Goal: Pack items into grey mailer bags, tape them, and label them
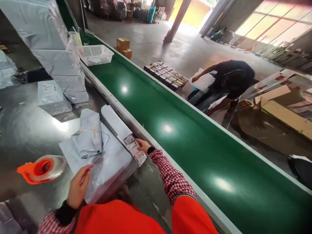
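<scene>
My left hand [78, 186] rests on the near edge of a flat grey mailer bag [107, 165] on the steel table, fingers curled over it. My right hand [143, 145] pinches a strip of printed shipping labels [135, 150] that hangs off a white label stack [115, 122] at the table's right edge. A bundle of folded grey bags tied with a rubber band [89, 132] lies on top of the mailer.
An orange tape dispenser [40, 169] sits at the left. Packed grey parcels [52, 96] and a tall pile [56, 45] stand behind. A green conveyor belt [175, 130] runs alongside, with a white basket [95, 54]. A person bends over beyond the belt [230, 81].
</scene>
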`<state>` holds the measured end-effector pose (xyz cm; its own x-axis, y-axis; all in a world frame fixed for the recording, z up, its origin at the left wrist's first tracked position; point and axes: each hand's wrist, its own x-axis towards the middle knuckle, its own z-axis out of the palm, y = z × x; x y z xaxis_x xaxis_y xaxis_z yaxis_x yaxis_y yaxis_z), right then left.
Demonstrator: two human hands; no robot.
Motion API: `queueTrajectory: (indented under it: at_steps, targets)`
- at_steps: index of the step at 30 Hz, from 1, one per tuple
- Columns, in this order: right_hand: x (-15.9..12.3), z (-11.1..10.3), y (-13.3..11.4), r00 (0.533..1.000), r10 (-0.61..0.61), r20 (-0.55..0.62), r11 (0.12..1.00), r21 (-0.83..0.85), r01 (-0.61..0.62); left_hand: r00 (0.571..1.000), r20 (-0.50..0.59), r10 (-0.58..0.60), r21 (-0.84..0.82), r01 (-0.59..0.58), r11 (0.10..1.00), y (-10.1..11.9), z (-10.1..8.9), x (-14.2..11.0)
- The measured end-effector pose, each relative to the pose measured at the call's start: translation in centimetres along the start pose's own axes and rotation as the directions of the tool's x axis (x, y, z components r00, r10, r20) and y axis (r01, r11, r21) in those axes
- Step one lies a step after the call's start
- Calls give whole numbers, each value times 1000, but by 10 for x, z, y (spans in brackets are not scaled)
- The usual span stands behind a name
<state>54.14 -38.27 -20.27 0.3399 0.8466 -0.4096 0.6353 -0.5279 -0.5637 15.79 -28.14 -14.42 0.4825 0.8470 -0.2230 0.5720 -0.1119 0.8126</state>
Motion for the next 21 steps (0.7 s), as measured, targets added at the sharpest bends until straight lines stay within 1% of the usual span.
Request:
queueTrajectory:
  at_steps: [1, 2, 4, 6, 8, 10, 13, 17, 21]
  targets:
    - [5, -1, 3, 1000, -21, 22, 1000, 20, 21, 996, 77, 48, -1, -48, 999, 12, 29, 15]
    - [9, -3, 5, 998, -42, 40, 999, 36, 41, 983, 167, 77, 22, -82, 996, 22, 57, 31]
    - [16, -7, 6, 995, -86, 56, 995, 52, 83, 947, 299, 117, 62, -142, 988, 37, 107, 62]
    - [20, -10, 5, 991, -126, 44, 991, 44, 124, 918, 377, 126, 78, -166, 983, 46, 146, 87]
    - [24, -10, 5, 987, -159, 15, 987, 22, 159, 900, 417, 124, 88, -176, 980, 51, 173, 105]
    - [26, -8, 7, 982, -186, -3, 982, -2, 186, 887, 445, 126, 103, -191, 976, 52, 190, 118]
    - [27, -2, 12, 974, -224, -12, 974, -38, 224, 868, 481, 123, 128, -208, 970, 49, 203, 131]
    - [16, 7, 23, 963, -268, -39, 961, -85, 264, 843, 524, 124, 144, -231, 962, 42, 207, 140]
    - [3, 13, 36, 952, -297, -67, 950, -124, 288, 825, 549, 134, 154, -258, 954, 41, 208, 140]
